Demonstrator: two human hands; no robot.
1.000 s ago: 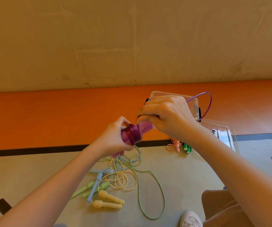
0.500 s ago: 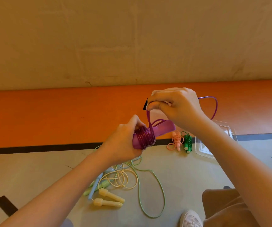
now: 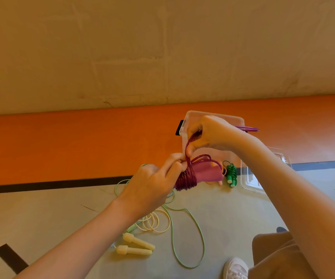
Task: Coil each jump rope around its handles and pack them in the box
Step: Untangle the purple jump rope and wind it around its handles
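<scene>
Loose yellow rope (image 3: 154,222) and green rope (image 3: 194,224) clutter the floor (image 3: 51,214); its left part lies bare.

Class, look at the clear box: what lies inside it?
Nothing shows through the visible wall of the box. The right hand and the purple rope cover most of it, so its contents stay unknown.

Both hands (image 3: 152,184) (image 3: 211,133) raised, fingers curled, gripping.

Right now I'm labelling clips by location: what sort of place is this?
Probably a gym or sports hall: floor painted with black court lines, an orange band beneath a plain wall.
</scene>
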